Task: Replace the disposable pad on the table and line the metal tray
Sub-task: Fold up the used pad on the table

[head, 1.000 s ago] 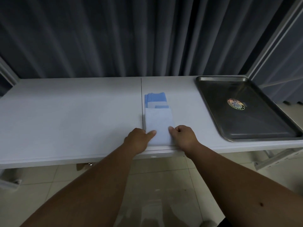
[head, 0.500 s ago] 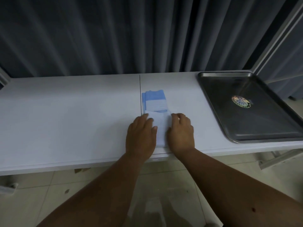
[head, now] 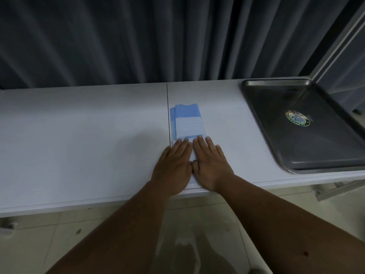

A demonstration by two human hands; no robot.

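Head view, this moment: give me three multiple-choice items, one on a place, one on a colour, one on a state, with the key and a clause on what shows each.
1. Where is the metal tray?
A. at the table's right end
B. at its left end
C. on the floor

2. What colour shows on the folded pad?
A. red
B. blue and white
C. green

3. How are the left hand and right hand?
A. clenched in fists
B. lifted off the table
C. flat on the pad, fingers straight

Key: 1 A, it lies by the right edge. 2 B, blue top, white band. 3 C, both palms press down side by side.
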